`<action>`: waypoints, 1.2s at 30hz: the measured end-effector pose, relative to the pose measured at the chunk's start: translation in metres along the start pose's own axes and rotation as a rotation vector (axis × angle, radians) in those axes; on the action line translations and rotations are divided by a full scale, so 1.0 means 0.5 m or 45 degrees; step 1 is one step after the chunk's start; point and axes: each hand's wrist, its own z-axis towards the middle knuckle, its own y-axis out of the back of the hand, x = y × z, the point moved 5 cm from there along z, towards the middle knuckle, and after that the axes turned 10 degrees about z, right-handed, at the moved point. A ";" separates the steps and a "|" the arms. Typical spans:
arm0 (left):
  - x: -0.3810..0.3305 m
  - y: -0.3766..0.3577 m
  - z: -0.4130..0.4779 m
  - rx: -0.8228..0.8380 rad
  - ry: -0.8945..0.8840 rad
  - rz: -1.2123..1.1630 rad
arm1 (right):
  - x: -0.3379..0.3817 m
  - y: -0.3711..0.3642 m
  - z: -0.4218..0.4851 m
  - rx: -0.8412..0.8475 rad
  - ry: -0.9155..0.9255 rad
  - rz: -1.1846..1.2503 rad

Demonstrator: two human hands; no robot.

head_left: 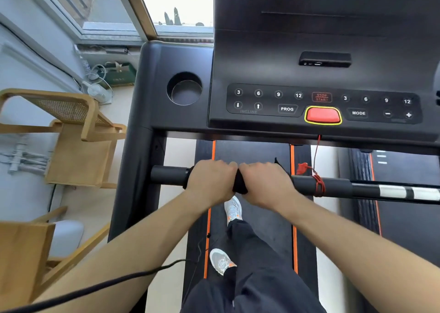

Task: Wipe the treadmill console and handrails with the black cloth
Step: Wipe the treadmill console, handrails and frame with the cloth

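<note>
1. the black cloth (239,184) is sitting wrapped around the front handrail (319,186) of the treadmill, toward the bar's left end, showing as a dark bunch between the two hands and a small peak poking up behind the right one.
2. the left hand (210,179) is gripping the bar over the cloth, its fingers (220,166) clenched around both cloth and rail.
3. the right hand (266,184) is pressing just beside it, knuckles touching the left hand's, its fingers (258,168) likewise curled tight on the cloth and the bar.
4. a red safety cord (317,186) is looping around the handrail just right of the right hand, with a red clip (302,168) hanging near it and the cord running up to the console.
5. farther right along the bar, silver sensor bands (392,191) are showing.
6. the console (323,50) is rising beyond the bar, with numbered buttons, a "prog" key (287,109), a "mode" key (358,113) and a red stop key (323,115) ringed in yellow near its front edge.
7. a round cup holder (184,88) is sitting at the console's left side.
8. below the bar, the person's dark trousers and grey shoes (221,261) are standing on the belt (262,217), which is edged with orange stripes.
9. wooden chairs (71,127) are standing on the floor to the left of the treadmill, under a window (100,5).
10. a black cable (107,285) is crossing under the left forearm.
</note>
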 end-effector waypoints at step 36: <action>-0.145 0.032 0.134 0.841 -0.237 -0.595 | -0.173 0.015 -0.036 0.724 -0.202 0.334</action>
